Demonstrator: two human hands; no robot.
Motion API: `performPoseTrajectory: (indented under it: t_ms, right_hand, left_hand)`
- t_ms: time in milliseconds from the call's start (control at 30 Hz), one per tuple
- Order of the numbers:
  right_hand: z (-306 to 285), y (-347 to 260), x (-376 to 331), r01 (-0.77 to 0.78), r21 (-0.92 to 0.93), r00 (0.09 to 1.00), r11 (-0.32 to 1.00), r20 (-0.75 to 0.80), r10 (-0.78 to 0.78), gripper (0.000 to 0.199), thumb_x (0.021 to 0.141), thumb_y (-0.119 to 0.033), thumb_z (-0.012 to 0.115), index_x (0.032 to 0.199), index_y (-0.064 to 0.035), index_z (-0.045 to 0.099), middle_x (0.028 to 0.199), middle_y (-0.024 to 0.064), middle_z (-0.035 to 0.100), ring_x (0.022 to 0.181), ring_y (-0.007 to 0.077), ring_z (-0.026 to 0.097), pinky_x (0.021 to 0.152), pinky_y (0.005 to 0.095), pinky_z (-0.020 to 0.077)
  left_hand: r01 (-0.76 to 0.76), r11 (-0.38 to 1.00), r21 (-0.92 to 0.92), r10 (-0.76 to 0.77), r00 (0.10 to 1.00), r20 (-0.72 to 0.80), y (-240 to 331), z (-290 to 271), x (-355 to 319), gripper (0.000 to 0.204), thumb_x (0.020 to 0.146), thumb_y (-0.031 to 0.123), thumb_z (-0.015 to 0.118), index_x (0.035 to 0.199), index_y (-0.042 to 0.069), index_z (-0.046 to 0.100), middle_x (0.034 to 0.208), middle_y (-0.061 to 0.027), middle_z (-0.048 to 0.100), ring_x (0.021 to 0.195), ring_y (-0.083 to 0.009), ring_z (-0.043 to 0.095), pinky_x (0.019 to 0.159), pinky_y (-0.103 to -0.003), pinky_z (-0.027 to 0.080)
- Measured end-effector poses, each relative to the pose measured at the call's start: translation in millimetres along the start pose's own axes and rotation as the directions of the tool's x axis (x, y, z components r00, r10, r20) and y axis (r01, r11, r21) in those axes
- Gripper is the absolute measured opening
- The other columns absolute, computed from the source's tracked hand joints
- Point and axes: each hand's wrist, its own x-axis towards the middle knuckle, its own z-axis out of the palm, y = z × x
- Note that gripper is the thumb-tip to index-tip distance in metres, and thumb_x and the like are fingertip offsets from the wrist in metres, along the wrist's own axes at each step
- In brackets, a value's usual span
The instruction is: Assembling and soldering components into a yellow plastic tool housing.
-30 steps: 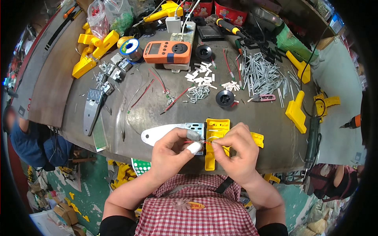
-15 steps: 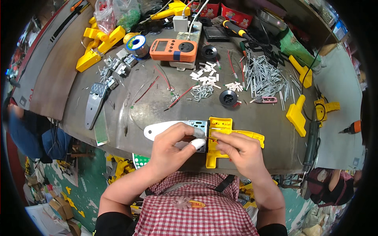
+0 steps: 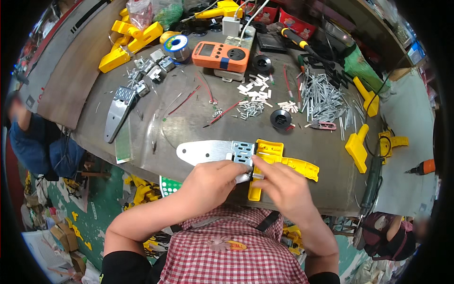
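Hands [image 3: 210,182] [image 3: 287,189] palm-down, fingertips [image 3: 259,162] nearly together

The wearer's two hands [image 3: 208,182], two tapered metal plates [image 3: 201,150], one orange meter [image 3: 221,56], one blue-rimmed spool [image 3: 176,49], one white plug [image 3: 231,27], one pink-handled clipper [image 3: 325,126]

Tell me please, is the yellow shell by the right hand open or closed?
Open: the yellow shell lies with its hollow inside showing.

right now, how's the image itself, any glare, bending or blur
Head view: the tabletop has a front edge bowed by the fisheye lens; head view: black swallows the corners; head view: the silver metal plate gleams pale, its holes readable; head view: floor clutter at lower left looks soft.
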Motion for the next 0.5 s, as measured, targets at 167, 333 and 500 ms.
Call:
performPoseTrajectory:
  t_ms: [167, 333, 500]
  right_hand:
    - [-1, 1, 3, 0.166, -0.27, 0.986, 0.948, 0.072, -0.152, 0.027, 0.074, -0.009, 0.061, 0.101, -0.0055, 0.061, 0.083, 0.0067, 0.053, 0.079, 0.0228, 0.056, 0.073, 0.0355, 0.0445]
    - [-8, 2, -2, 0.113, -0.216, 0.99, 0.97, 0.108, -0.091, 0.018, 0.072, -0.004, 0.056, 0.09, -0.0061, 0.058, 0.083, 0.0069, 0.055, 0.082, 0.0246, 0.056, 0.073, 0.0355, 0.0464]
    - [-39, 53, 25, -0.182, -0.097, 0.966, 0.978, -0.205, 0.16, 0.013, 0.085, -0.012, 0.057, 0.091, -0.0019, 0.061, 0.077, 0.0116, 0.064, 0.067, 0.0229, 0.061, 0.061, 0.0332, 0.0474]
  left_hand:
    - [0.01, 0.972, 0.235, -0.014, 1.0, 0.017, 0, -20, -3, 0.016, 0.068, 0.001, 0.064, 0.082, 0.007, 0.06, 0.071, -0.0082, 0.06, 0.064, -0.0272, 0.062, 0.055, -0.037, 0.05]
    - [0.052, 0.97, 0.238, -0.056, 0.998, 0.011, -1, -32, -11, 0.022, 0.061, -0.006, 0.064, 0.08, 0.005, 0.062, 0.069, -0.0097, 0.06, 0.062, -0.0287, 0.061, 0.055, -0.036, 0.047]
    - [0.243, 0.897, 0.37, -0.178, 0.963, -0.202, -31, -61, -27, 0.018, 0.065, -0.004, 0.062, 0.08, 0.005, 0.061, 0.069, -0.0101, 0.06, 0.064, -0.0307, 0.06, 0.057, -0.039, 0.048]
